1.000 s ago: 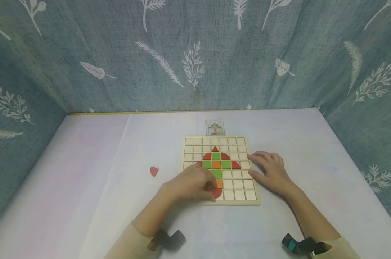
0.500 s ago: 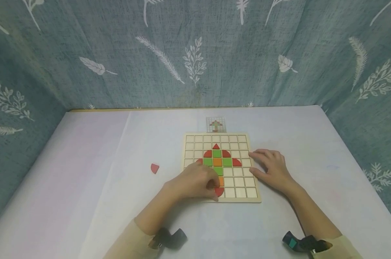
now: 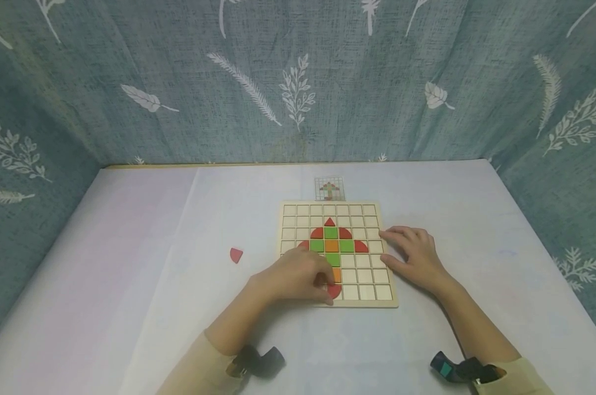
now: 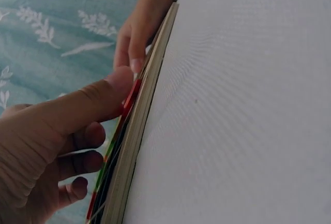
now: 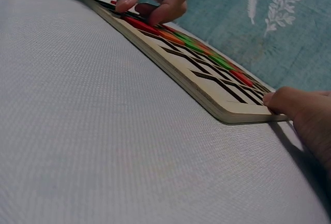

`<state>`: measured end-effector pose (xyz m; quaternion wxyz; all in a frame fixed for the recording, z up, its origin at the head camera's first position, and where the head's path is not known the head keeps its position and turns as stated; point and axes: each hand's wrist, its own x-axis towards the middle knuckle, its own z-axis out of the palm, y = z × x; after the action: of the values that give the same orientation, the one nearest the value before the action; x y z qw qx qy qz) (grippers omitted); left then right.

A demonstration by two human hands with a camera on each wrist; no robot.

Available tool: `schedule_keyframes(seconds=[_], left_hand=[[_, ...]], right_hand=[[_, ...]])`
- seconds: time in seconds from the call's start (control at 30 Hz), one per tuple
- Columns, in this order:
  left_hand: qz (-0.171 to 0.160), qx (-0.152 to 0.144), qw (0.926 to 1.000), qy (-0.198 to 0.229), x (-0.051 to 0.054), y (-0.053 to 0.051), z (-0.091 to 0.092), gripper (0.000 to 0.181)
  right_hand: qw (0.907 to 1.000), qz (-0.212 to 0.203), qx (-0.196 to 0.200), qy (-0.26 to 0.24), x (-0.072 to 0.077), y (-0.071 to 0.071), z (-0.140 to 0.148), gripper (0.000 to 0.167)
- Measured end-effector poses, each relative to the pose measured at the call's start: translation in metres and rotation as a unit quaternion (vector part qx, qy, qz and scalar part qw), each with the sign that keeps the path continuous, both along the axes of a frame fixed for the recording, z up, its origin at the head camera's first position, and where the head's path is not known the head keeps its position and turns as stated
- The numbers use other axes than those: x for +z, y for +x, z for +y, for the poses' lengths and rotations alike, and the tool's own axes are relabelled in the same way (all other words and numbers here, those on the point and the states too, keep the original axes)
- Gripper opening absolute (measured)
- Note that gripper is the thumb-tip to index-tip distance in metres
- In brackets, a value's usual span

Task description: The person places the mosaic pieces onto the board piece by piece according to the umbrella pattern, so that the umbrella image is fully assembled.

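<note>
A wooden grid board (image 3: 367, 277) lies flat on the table, with red, green and orange tiles set in a tree-like shape. My left hand (image 3: 298, 274) reaches over its lower left part, thumb and index finger curled at a red quarter-circle tile (image 3: 335, 291) in the bottom row. In the left wrist view the thumb (image 4: 120, 81) meets a red tile (image 4: 132, 97). The left palm hides several cells. My right hand (image 3: 414, 258) rests at the board's right edge, fingers extended, with the thumb (image 5: 282, 100) touching the edge in the right wrist view.
A loose red quarter-circle tile (image 3: 236, 255) lies on the table (image 3: 199, 307) left of the board. Behind the board is a small pattern card (image 3: 330, 188) with a similar figure. A leaf-patterned teal curtain (image 3: 298, 82) surrounds the table at the back and sides.
The view has tilted slightly, shifting the scene up a little. Both hands keep nearly the same places on the board, and the tiles look unchanged.
</note>
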<state>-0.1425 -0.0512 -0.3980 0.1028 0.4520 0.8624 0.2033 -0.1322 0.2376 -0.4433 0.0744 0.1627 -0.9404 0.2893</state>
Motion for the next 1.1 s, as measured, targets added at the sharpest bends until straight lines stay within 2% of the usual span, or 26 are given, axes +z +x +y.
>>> schedule_keyframes(seconds=[0.13,0.33,0.4,0.47,0.57,0.67,0.93,1.1], left_hand=[[-0.014,0.011,0.9998,-0.007,-0.001,-0.001,0.000,0.019],[0.001,0.022,0.9995,-0.022,0.001,0.000,0.000,0.016],[-0.005,0.027,0.9992,-0.027,0.002,0.000,-0.001,0.015],[-0.027,0.039,0.9982,-0.036,0.004,-0.001,-0.003,0.016],[-0.077,0.057,0.9944,-0.044,0.007,-0.003,-0.008,0.019],[-0.117,0.065,0.9900,-0.045,0.008,-0.006,-0.015,0.023],[-0.161,0.067,0.9842,-0.027,0.011,-0.014,-0.032,0.022],[-0.198,0.083,0.9765,-0.016,0.017,-0.019,-0.044,0.024]], right_hand=[[1.0000,0.001,0.000,-0.001,0.001,0.001,-0.001,0.045],[1.0000,0.004,0.002,-0.001,0.001,0.001,0.000,0.045],[1.0000,0.004,0.002,-0.001,0.001,0.001,0.000,0.045],[1.0000,0.006,0.002,0.000,0.001,0.001,0.000,0.045],[1.0000,0.009,0.003,0.000,0.000,0.001,-0.001,0.045],[0.9999,0.012,0.004,-0.002,0.000,0.001,-0.001,0.045],[0.9999,0.012,0.005,-0.002,0.000,0.001,-0.001,0.045],[1.0000,0.007,0.003,0.000,0.000,0.001,-0.001,0.045]])
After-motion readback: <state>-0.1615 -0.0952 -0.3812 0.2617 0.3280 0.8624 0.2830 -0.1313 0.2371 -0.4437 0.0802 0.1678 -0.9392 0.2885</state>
